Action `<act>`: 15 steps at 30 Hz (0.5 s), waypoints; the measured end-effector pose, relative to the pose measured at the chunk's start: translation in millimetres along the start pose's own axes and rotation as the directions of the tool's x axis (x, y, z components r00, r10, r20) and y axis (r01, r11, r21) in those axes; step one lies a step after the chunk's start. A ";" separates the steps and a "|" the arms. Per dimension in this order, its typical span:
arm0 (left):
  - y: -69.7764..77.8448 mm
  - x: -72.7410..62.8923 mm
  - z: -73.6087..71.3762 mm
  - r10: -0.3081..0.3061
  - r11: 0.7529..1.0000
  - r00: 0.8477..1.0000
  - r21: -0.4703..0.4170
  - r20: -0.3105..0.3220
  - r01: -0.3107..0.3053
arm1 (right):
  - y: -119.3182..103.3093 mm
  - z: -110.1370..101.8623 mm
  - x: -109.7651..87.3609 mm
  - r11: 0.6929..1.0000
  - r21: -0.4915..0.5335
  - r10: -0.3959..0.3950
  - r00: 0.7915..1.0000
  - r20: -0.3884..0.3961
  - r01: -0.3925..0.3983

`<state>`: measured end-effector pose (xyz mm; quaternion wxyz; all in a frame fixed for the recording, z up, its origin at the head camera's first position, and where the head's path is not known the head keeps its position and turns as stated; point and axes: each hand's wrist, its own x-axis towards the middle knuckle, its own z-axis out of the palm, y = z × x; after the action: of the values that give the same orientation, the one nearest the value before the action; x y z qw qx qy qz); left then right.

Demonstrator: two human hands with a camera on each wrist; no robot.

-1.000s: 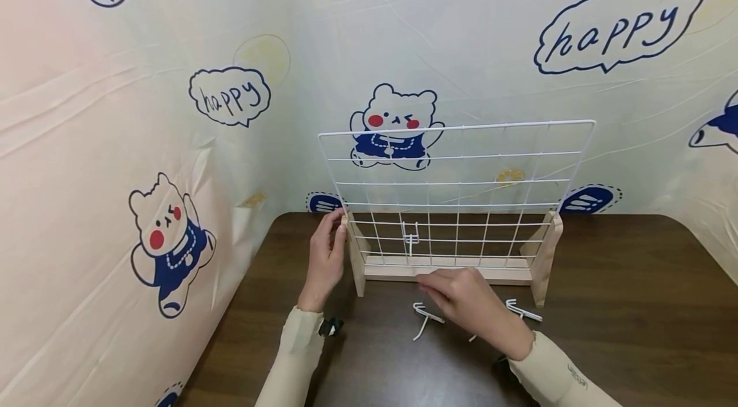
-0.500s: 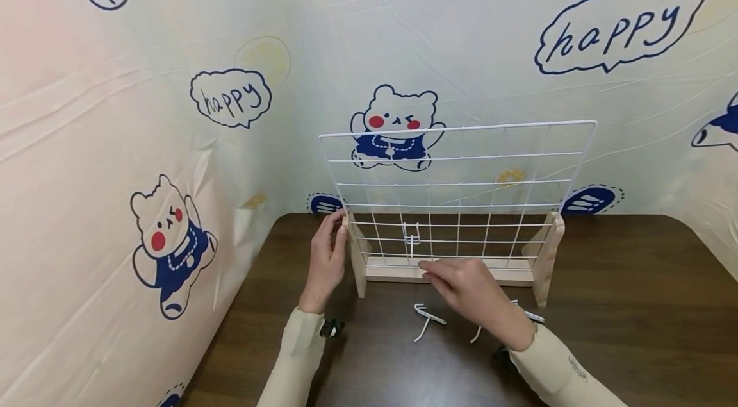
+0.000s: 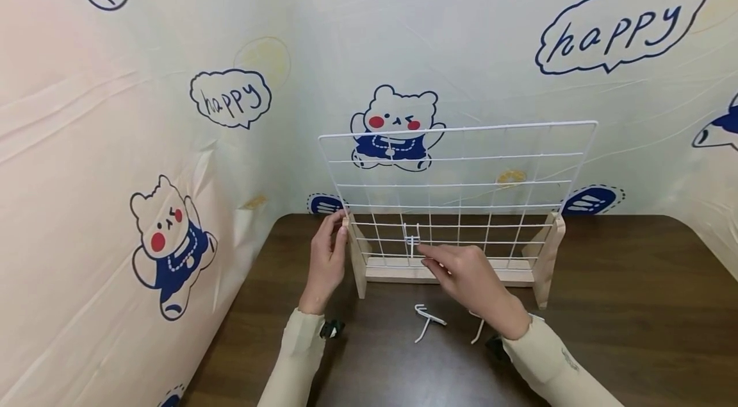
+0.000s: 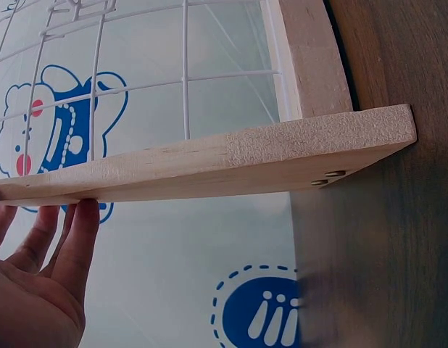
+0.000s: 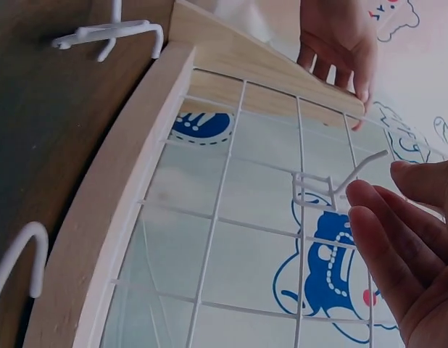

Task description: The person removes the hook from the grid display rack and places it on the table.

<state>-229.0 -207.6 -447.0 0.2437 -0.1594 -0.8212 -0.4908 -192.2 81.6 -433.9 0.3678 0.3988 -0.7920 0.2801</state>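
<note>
My left hand (image 3: 325, 263) grips the upper end of the wooden side panel (image 4: 209, 163) of a display rack, thumb at one face and fingers behind. White wire grid (image 3: 461, 206) stands between two such panels. Low on its left part hangs a white wire hook (image 5: 314, 190), its prong sticking out. My right hand (image 3: 469, 282) is at this hook, holding nothing. In the right wrist view, fingertips (image 5: 362, 194) are right by the base of the prong, and the thumb stands apart, near the prong's tip.
On the dark wooden table (image 3: 634, 279), a loose white hook (image 3: 428, 316) lies in front of the rack. Another loose hook (image 3: 478, 329) is partly hidden under my right forearm. A printed cloth (image 3: 490, 61) hangs behind the rack and along the left.
My right hand has risen from the rack's bottom bar to the hook on the grid. My left hand stays on the side panel.
</note>
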 end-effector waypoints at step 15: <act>3.1 0.5 -0.2 -0.001 1.000 1.000 -0.004 0.000 0.001 | 2.5 9.8 8.7 0.998 -0.007 0.056 0.998 0.036 -0.056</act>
<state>-227.8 -206.3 -444.4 0.2433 -0.1596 -0.8201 -0.4927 -201.4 72.0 -432.9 0.3467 0.3802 -0.8101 0.2810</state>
